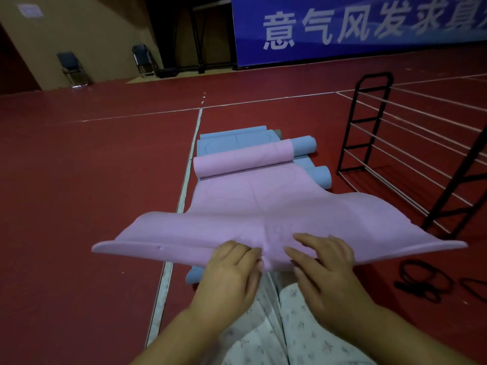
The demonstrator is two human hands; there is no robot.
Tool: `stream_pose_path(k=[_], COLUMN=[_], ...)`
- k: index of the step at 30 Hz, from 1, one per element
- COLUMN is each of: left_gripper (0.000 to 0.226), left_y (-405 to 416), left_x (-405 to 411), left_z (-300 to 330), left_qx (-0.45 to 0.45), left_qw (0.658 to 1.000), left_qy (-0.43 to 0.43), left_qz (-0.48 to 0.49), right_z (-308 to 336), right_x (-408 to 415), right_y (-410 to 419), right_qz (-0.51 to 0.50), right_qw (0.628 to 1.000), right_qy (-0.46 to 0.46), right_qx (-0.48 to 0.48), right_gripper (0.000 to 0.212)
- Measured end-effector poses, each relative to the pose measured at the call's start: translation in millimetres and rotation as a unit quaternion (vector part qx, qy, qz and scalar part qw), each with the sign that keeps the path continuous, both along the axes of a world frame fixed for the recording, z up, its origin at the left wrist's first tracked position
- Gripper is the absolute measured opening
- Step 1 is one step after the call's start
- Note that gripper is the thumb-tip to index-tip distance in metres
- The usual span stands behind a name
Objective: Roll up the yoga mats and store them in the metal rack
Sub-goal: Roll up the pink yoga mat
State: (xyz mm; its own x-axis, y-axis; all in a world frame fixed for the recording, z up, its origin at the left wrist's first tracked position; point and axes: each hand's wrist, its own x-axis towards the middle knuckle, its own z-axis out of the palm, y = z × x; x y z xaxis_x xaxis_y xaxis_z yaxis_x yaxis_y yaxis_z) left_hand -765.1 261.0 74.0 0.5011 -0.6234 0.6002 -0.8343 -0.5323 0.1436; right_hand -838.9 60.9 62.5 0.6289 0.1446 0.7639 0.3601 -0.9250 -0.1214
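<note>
A pink yoga mat [253, 206] stretches away from me, its far end curled into a loose roll and its near edge lifted off the floor. My left hand [232, 272] and my right hand [324, 262] grip that near edge at its middle, fingers on top and curled over the rim. Under the pink mat lie blue yoga mats [234, 139], with two rolled blue ends [304, 144] showing at the right. The black metal rack [374, 122] with pale horizontal rods stands to the right, nothing on its rods.
Red sports floor with white lines all around. Black elastic bands [421, 280] lie on the floor at the right. Two folding chairs [71, 68] stand by the far wall, and a blue banner [355, 27] hangs behind.
</note>
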Motion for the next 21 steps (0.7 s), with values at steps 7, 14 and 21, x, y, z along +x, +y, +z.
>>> stream_pose_path(k=[7, 14, 21], left_gripper=[0.028, 0.035, 0.014], left_y=[14, 19, 6], left_x=[17, 15, 14], left_z=[10, 13, 17], left_qx=[-0.005, 0.003, -0.009], left_qw=[0.994, 0.994, 0.996], left_qy=[0.106, 0.109, 0.082], left_qz=[0.0, 0.011, 0.02], right_z=[12, 18, 18], right_x=[31, 27, 17], right_y=[-20, -5, -4], right_qz=[0.077, -0.033, -0.042], right_qw=[0.997, 0.997, 0.994], right_qy=[0.0, 0.02, 0.1], right_qx=[-0.014, -0.074, 0.014], right_gripper=[0.019, 0.021, 0.026])
